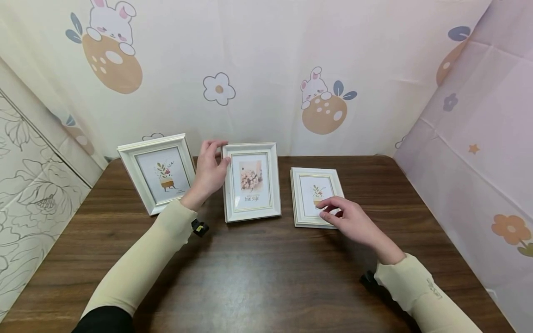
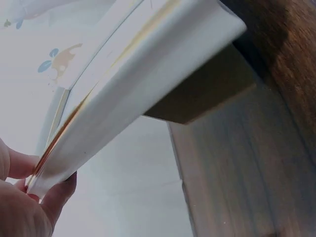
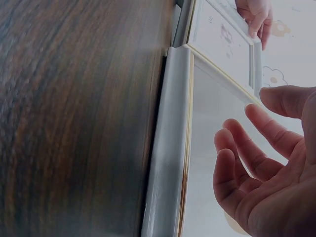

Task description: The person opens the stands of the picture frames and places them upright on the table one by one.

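My left hand (image 1: 211, 169) pinches the upper left corner of the middle picture frame (image 1: 251, 216), which stands upright and holds a flower photo with "free style" print. In the left wrist view, thumb and fingers grasp the corner of that white frame (image 2: 103, 118), and a dark support panel (image 2: 202, 89) juts from its back. My right hand (image 1: 347, 217) hovers over the smaller white picture frame (image 1: 296, 196) lying on the table, its plant picture partly hidden by the fingers. In the right wrist view those fingers (image 3: 256, 163) are loosely bent with nothing between them.
Another white picture frame (image 1: 139, 178) with a potted plant picture stands tilted at the left, close to my left forearm. The dark wooden table (image 1: 266, 268) meets a rabbit-patterned curtain (image 1: 266, 92) at its back edge. More patterned cloth (image 1: 466, 162) hangs along the right side.
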`<action>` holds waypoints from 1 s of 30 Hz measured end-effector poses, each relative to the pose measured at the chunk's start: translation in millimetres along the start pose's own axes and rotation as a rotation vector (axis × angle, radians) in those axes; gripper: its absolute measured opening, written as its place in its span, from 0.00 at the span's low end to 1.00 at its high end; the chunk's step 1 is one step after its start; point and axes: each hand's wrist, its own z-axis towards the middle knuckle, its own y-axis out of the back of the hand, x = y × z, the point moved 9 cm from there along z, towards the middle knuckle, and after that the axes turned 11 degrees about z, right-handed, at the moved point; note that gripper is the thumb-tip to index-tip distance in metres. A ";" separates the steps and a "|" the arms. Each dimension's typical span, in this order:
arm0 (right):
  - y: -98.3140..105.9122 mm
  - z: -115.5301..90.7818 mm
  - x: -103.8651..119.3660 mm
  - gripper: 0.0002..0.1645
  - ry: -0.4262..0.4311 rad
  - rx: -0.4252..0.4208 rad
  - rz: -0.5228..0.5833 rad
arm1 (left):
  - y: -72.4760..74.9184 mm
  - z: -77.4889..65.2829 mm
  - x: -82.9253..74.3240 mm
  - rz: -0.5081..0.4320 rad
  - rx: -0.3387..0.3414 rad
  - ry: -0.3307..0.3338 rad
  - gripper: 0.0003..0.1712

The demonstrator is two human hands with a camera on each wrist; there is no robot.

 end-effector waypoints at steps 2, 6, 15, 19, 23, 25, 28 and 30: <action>0.1 0.3 0.2 0.11 -0.001 -0.002 0.003 | 2.1 -1.1 -3.6 -0.009 -0.006 -0.023 0.25; 0.2 0.6 0.7 0.11 -0.001 -0.008 0.005 | 6.8 -3.3 -9.1 -0.027 -0.026 -0.065 0.24; -2.3 -1.5 0.8 0.11 -0.002 0.007 -0.001 | 17.2 -9.3 -10.1 -0.121 -0.075 -0.098 0.24; -2.7 -1.7 1.7 0.11 0.003 0.008 0.001 | 21.7 -11.3 -9.8 -0.177 -0.091 -0.088 0.26; -2.3 -2.2 2.7 0.11 0.007 0.009 0.003 | 25.2 -13.4 -7.4 -0.211 -0.105 -0.068 0.27; -1.8 -2.3 3.0 0.11 0.008 0.008 0.005 | 26.8 -14.5 -8.3 -0.229 -0.109 -0.072 0.26; -0.9 -2.6 2.9 0.11 0.002 0.006 0.005 | 28.7 -16.5 -11.4 -0.254 -0.113 -0.081 0.24; -0.1 -2.8 3.3 0.11 -0.001 0.004 0.002 | 29.5 -17.3 -12.2 -0.265 -0.113 -0.076 0.23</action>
